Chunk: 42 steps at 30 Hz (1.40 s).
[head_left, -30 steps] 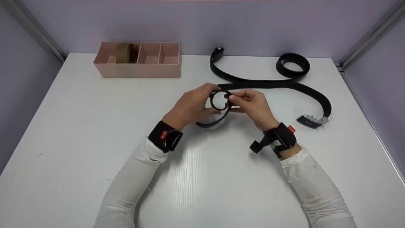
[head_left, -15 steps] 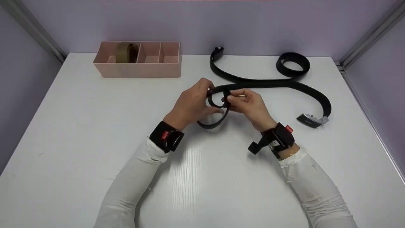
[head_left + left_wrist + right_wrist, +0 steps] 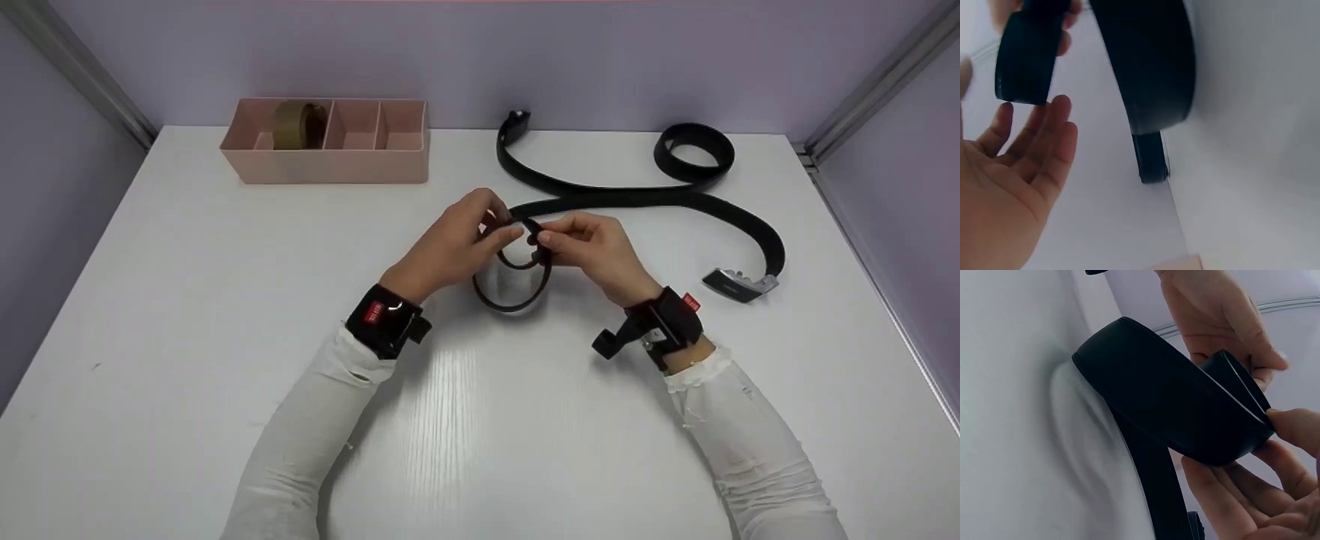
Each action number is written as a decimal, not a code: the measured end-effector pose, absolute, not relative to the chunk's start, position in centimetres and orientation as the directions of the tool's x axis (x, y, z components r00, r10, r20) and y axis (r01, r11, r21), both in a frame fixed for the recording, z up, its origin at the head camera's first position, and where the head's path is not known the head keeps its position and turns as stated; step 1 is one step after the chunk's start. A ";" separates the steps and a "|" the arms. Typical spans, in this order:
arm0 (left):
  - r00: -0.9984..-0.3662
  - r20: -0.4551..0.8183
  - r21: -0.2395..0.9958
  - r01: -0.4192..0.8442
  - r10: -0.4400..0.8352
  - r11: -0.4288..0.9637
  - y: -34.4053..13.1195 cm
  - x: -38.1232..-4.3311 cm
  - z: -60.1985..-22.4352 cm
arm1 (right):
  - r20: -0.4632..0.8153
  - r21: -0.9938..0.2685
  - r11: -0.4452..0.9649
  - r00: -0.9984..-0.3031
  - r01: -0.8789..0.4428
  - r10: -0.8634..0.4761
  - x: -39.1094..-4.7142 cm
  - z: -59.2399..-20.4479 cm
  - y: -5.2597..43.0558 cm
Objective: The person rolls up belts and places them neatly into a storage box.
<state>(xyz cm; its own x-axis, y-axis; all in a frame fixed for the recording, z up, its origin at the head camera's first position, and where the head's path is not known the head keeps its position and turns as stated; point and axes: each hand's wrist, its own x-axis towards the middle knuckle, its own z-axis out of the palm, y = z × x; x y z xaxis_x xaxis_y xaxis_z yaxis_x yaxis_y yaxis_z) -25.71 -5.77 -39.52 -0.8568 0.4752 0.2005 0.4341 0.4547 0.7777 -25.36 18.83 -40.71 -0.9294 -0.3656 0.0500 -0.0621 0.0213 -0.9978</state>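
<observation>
A black belt is coiled into loose loops (image 3: 507, 308) between the two hands at mid-table. My right hand (image 3: 596, 244) pinches the coil at its right side, thumb on one edge and fingers under the other in the right wrist view. On the left, my left hand (image 3: 454, 244) has its thumb apart from its loosely bent fingers; in the left wrist view those fingertips sit right at the edge of the inner turn (image 3: 1026, 62). From the coil the strap (image 3: 637, 199) runs right across the table to a silver and black buckle (image 3: 731, 286).
A second black belt lies at the back, its far part rolled into a ring (image 3: 694, 175) and its dark end (image 3: 519, 126) near the wall. A pink divided tray (image 3: 334, 169) holds a roll of brown tape (image 3: 289, 126) at the back left.
My left hand has loosened from around the coil, its thumb lifting to the upper edge. The loops have opened and dropped slightly lower, while my right hand keeps its pinch.
</observation>
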 end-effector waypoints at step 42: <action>-0.955 -0.050 0.968 0.026 0.292 0.250 -5.5 -25.7 -39.0 | 0.137 -0.974 0.122 -0.923 -0.192 -0.359 -25.0 -40.8 17.9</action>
<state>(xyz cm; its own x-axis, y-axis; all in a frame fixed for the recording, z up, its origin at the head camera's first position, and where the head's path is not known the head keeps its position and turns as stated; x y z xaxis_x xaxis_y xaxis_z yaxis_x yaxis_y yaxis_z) -25.72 -5.49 -39.05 -0.9551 0.2922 -0.0501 0.0258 0.2502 0.9678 -24.99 17.93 -40.84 -0.9233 -0.3589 0.1368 -0.1916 0.1216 -0.9739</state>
